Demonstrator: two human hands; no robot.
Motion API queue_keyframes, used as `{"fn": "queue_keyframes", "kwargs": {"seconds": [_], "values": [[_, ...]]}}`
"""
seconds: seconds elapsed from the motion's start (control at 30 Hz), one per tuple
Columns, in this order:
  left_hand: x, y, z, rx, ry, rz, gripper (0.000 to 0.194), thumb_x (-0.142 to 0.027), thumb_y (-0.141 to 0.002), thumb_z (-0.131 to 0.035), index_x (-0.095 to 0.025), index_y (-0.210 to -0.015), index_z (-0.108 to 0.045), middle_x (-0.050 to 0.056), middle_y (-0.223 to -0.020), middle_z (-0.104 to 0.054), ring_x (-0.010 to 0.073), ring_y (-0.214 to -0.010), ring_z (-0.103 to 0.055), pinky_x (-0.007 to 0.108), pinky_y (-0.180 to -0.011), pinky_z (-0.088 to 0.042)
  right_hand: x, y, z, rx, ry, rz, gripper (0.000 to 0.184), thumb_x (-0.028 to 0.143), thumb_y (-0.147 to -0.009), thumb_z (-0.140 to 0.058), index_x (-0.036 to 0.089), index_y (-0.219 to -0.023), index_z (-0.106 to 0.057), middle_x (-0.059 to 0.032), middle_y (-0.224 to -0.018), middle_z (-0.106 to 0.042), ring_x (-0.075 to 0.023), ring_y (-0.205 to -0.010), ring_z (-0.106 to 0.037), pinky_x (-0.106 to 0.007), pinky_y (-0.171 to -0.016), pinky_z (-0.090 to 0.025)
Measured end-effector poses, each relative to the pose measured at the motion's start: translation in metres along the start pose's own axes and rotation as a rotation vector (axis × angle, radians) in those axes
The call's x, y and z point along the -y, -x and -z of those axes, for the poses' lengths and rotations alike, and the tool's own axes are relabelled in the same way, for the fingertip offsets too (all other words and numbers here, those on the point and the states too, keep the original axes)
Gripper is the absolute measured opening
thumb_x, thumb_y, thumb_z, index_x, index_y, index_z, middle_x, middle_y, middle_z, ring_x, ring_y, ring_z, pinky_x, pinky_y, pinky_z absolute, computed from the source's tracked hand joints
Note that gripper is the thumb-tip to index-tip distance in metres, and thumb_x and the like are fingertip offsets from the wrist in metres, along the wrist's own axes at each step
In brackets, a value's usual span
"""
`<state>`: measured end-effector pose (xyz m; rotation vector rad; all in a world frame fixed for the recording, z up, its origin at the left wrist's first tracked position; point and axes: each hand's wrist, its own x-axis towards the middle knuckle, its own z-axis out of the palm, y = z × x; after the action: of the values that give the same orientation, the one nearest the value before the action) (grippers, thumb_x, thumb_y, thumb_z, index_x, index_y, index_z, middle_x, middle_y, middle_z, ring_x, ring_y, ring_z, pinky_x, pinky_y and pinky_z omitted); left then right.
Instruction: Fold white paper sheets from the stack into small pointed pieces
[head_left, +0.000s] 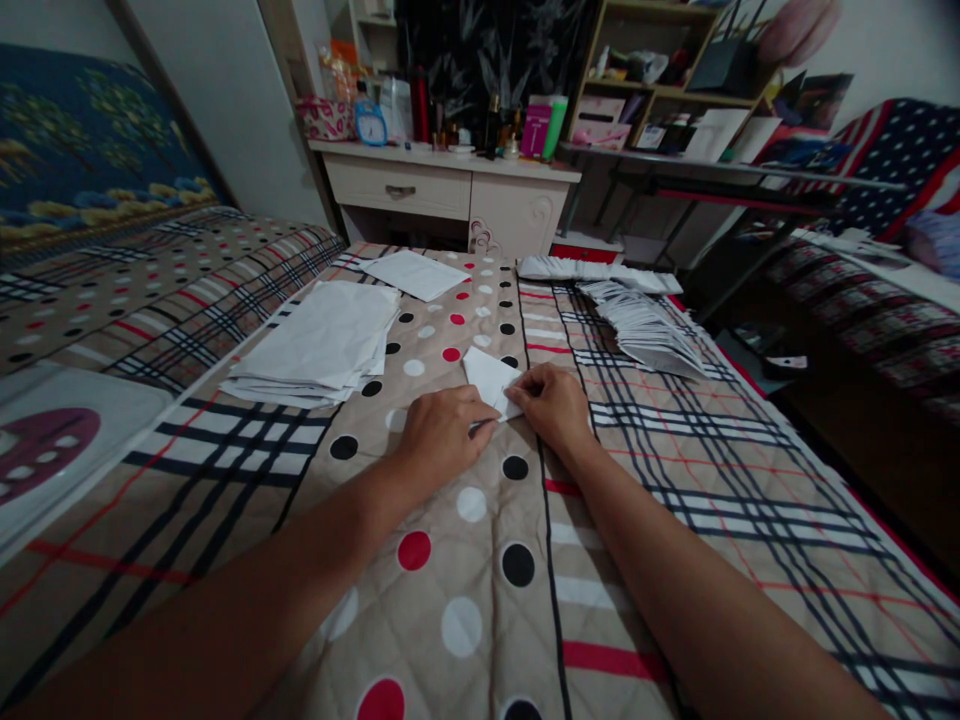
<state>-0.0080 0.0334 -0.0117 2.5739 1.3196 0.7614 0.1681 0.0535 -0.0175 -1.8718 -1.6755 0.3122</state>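
A small folded sheet of white paper (489,373) lies on the patterned bedspread between my hands. My left hand (450,428) pinches its near left corner, fingers closed on the edge. On the right side, my right hand (553,402) grips the paper with thumb and fingertips. The near part of the paper is partly hidden by my fingers. To the left sits a stack of white paper sheets (315,340), and beyond it is another white sheet (416,274). Over to the right, a row of folded white papers (649,330) leans in a fanned pile.
Another long row of folded papers (596,271) runs along the bed's far right edge. Behind the bed stands a white dresser (405,185) with a blue clock (370,122) and bottles. A desk with shelves is at the back right. A clear plastic package (67,440) lies at the left.
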Motion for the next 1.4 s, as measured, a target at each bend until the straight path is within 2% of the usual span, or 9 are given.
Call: {"fn": "queue_keyframes", "kwargs": {"seconds": [0.27,0.6,0.77,0.9,1.0,1.13,1.23,1.33,1.4], "values": [[-0.001,-0.002,0.001,-0.002,0.006,0.009,0.011,-0.024,-0.082,-0.066,-0.025,-0.082,-0.077,0.001,-0.085,-0.069,0.0179,-0.081,-0.063,0.030,-0.066,-0.045,0.005,-0.001,0.003,0.035,0.018,-0.056,0.012,0.031,-0.074,-0.071,0.019,-0.073,-0.071,-0.0047,-0.078,-0.072,-0.0186,-0.072,-0.064,-0.028,-0.064,-0.042],[0.008,-0.016,-0.009,-0.008,0.117,0.155,0.007,-0.030,-0.076,-0.075,-0.023,-0.075,-0.075,0.001,-0.083,-0.067,0.0178,-0.081,-0.061,0.030,-0.070,-0.046,0.003,-0.002,0.003,0.048,0.009,-0.051,0.011,0.030,-0.072,-0.072,0.019,-0.075,-0.071,-0.0052,-0.078,-0.073,-0.0188,-0.072,-0.065,-0.028,-0.065,-0.044],[0.009,-0.014,-0.011,-0.032,0.095,0.060,0.016,-0.024,-0.079,-0.072,-0.029,-0.094,-0.076,0.001,-0.097,-0.068,0.0193,-0.094,-0.061,0.032,-0.081,-0.048,0.004,-0.002,0.002,0.047,0.024,-0.026,0.009,0.028,-0.073,-0.071,0.019,-0.074,-0.071,-0.0050,-0.079,-0.073,-0.0190,-0.073,-0.065,-0.028,-0.064,-0.043],[0.011,-0.012,-0.013,-0.001,0.049,-0.019,0.017,-0.024,-0.082,-0.069,-0.033,-0.095,-0.077,-0.001,-0.113,-0.069,0.0203,-0.102,-0.059,0.034,-0.086,-0.049,0.002,-0.001,0.000,0.016,0.027,-0.003,0.008,0.028,-0.074,-0.071,0.021,-0.074,-0.069,-0.0030,-0.080,-0.071,-0.0186,-0.072,-0.063,-0.029,-0.065,-0.042],[0.011,-0.013,-0.013,0.037,-0.005,-0.042,0.018,-0.026,-0.086,-0.065,-0.033,-0.098,-0.077,-0.001,-0.114,-0.071,0.0213,-0.100,-0.058,0.033,-0.080,-0.049,0.002,0.002,-0.001,-0.040,0.056,0.041,0.009,0.027,-0.075,-0.070,0.020,-0.081,-0.069,-0.0054,-0.088,-0.070,-0.0216,-0.080,-0.063,-0.032,-0.071,-0.045],[0.006,-0.013,-0.010,0.069,-0.095,-0.046,0.018,-0.026,-0.088,-0.060,-0.031,-0.089,-0.077,0.001,-0.101,-0.073,0.0229,-0.094,-0.057,0.032,-0.071,-0.048,0.011,0.016,-0.002,-0.125,0.061,0.249,0.022,0.016,-0.083,-0.056,0.017,-0.103,-0.067,-0.0134,-0.115,-0.065,-0.0293,-0.111,-0.057,-0.044,-0.096,-0.042],[0.003,-0.012,-0.007,0.082,-0.153,0.026,0.023,-0.017,-0.086,-0.054,-0.024,-0.081,-0.075,0.006,-0.086,-0.069,0.0209,-0.083,-0.059,0.029,-0.064,-0.045,0.022,0.032,-0.006,-0.020,-0.144,0.429,0.044,0.019,-0.092,-0.041,0.012,-0.134,-0.050,-0.0160,-0.147,-0.044,-0.0256,-0.137,-0.039,-0.044,-0.114,-0.030],[0.004,-0.012,-0.006,0.056,-0.096,0.118,0.023,-0.018,-0.086,-0.051,-0.022,-0.082,-0.073,0.006,-0.086,-0.065,0.0175,-0.073,-0.059,0.028,-0.060,-0.042,0.029,0.045,-0.010,0.161,-0.303,0.380,0.062,0.040,-0.098,-0.033,0.014,-0.153,-0.020,-0.0136,-0.159,-0.026,-0.0229,-0.148,-0.023,-0.046,-0.119,-0.025],[0.006,-0.013,-0.005,0.085,-0.063,0.117,0.023,-0.022,-0.087,-0.052,-0.022,-0.079,-0.073,0.006,-0.086,-0.064,0.0182,-0.074,-0.059,0.028,-0.059,-0.041,0.029,0.049,-0.010,0.243,-0.321,0.353,0.074,0.054,-0.096,-0.034,0.015,-0.155,-0.012,-0.0129,-0.161,-0.021,-0.0253,-0.149,-0.016,-0.048,-0.120,-0.021]]}}
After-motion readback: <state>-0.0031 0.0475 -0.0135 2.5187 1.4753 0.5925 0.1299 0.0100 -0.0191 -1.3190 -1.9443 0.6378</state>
